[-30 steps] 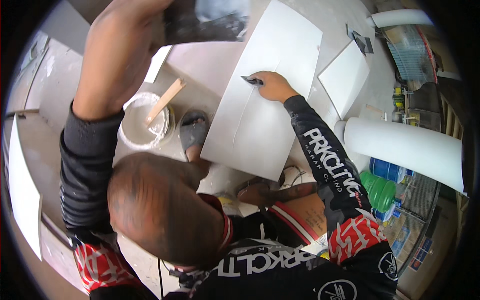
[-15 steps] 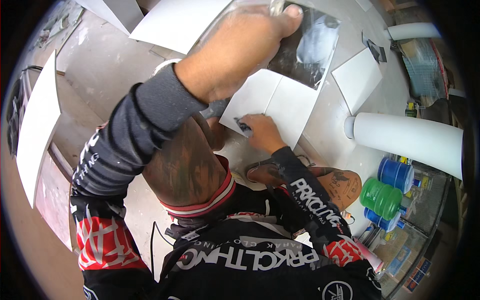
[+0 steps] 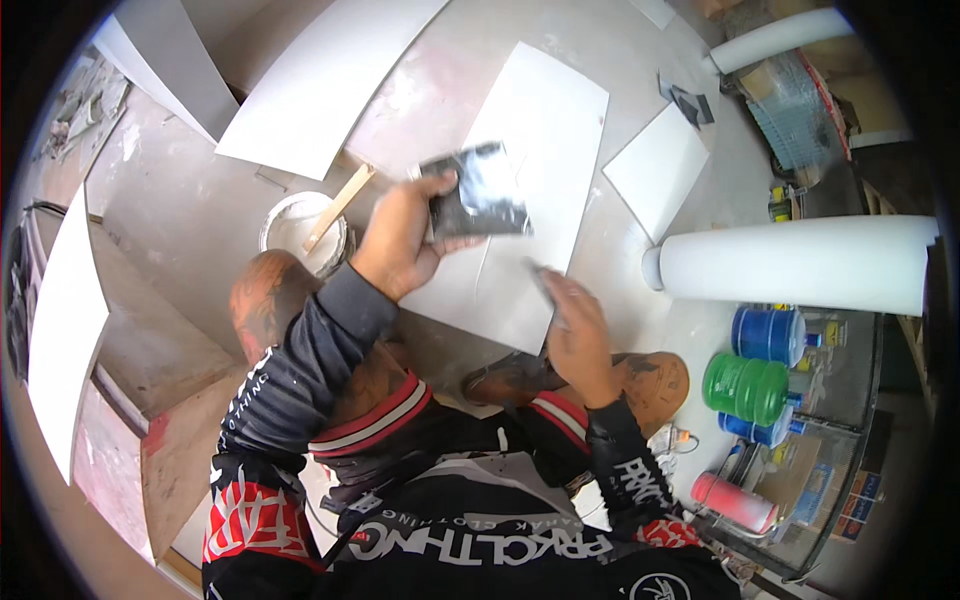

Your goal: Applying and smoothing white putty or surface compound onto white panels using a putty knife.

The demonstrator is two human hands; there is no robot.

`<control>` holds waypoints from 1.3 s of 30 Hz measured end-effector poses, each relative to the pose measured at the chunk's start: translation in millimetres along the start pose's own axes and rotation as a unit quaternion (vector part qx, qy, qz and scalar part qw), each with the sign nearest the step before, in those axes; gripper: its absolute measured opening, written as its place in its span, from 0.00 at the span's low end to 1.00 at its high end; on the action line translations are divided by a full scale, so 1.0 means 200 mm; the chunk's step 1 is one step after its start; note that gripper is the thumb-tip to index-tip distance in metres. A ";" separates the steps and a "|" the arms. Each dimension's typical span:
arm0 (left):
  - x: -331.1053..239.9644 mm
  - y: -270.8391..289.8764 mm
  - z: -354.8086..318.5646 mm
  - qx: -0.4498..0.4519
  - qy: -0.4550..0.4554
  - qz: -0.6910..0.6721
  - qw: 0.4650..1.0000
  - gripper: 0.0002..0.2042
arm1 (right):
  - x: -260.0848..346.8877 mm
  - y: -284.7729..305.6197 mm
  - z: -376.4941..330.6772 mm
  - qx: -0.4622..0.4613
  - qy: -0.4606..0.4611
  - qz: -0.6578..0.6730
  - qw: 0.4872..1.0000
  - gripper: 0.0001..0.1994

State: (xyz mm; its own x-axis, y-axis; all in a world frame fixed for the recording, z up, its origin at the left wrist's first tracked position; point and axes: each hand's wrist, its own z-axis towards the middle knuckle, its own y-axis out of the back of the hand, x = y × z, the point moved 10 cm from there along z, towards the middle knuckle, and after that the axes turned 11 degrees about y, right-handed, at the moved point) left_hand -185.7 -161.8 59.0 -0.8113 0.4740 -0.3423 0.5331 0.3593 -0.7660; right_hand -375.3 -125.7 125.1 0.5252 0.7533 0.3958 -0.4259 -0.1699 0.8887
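a: where does the long white tile (image 3: 530,190) sit from the hands?

b: it lies flat on the dusty floor (image 3: 190,200), just ahead of both. its long axis runs from about seven o'clock, near the knees, up to one o'clock. the right hand (image 3: 575,335) rests at its near edge; the left hand (image 3: 405,240) is raised over its left side.

a: which hand is nearer to it?

b: the right one. it presses on the tile's near right edge, fingers curled around a small dark pencil-like tool (image 3: 540,285) whose tip points toward eleven o'clock onto the tile face. the tool is too small and blurred to name for sure.

a: and the left?

b: clenched on a crumpled, shiny dark packet (image 3: 478,195), thumb below and fingers over the near edge. the packet hangs above the tile, toward two o'clock from the wrist. i cannot tell whether it touches the surface.

a: anything close by?

b: a white bucket (image 3: 290,225) with a wooden stick (image 3: 338,205) leaning in it, at nine o'clock from the left hand, just off the tile's left edge. a smaller white tile (image 3: 655,170) lies at one o'clock from the right hand, apart from the long one. a thick white roll (image 3: 790,262) lies at three o'clock, its length running left to right.
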 end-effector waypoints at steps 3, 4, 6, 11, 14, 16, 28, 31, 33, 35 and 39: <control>0.21 -0.03 0.06 0.030 0.124 0.002 0.992 0.13 | 0.05 0.30 0.07 -0.177 -0.051 0.109 0.977 0.24; 0.26 -0.07 0.06 0.043 0.152 -0.003 0.987 0.13 | 0.03 0.35 0.04 -0.250 -0.090 0.171 0.949 0.27; 0.33 -0.18 0.06 0.089 0.189 -0.025 0.978 0.13 | 0.10 0.33 0.14 -0.217 0.001 0.117 0.969 0.27; 0.17 -0.11 0.12 0.141 0.105 -0.031 0.984 0.13 | -0.16 0.06 0.12 -0.046 -0.030 0.113 0.992 0.27; -0.06 -0.22 0.02 0.131 -0.177 0.215 0.951 0.17 | -0.42 -0.06 -0.04 -0.152 -0.280 0.462 0.828 0.21; -0.13 -0.41 -0.15 0.113 -0.466 0.525 0.703 0.24 | -0.37 -0.20 -0.03 -0.229 -0.448 0.723 0.473 0.13; -0.16 -0.19 0.15 -0.058 -0.203 0.797 0.566 0.23 | -2.07 0.27 1.04 -0.135 -0.333 0.252 0.899 0.21; -0.19 -0.24 0.20 -0.050 -0.177 0.808 0.560 0.21 | -2.49 0.18 1.46 0.016 -0.151 0.010 0.988 0.27; -0.21 -0.19 0.23 -0.056 -0.155 0.804 0.571 0.20 | -2.54 -0.01 1.64 0.068 -0.137 -0.012 0.988 0.22; -0.20 -0.14 0.27 -0.056 -0.125 0.812 0.567 0.20 | -2.59 -0.09 1.76 0.108 -0.096 -0.191 0.971 0.20; -0.22 -0.08 0.30 -0.043 -0.073 0.777 0.623 0.25 | -2.72 -0.18 1.81 0.108 -0.117 -0.237 0.958 0.21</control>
State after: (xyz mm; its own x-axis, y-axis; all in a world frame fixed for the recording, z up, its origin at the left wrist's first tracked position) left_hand -173.8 -236.6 53.5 0.6922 0.2277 -0.6848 0.7080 -0.3982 0.5833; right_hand -378.1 -759.0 -37.8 0.7840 0.6190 -0.0459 0.0506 0.0100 0.9987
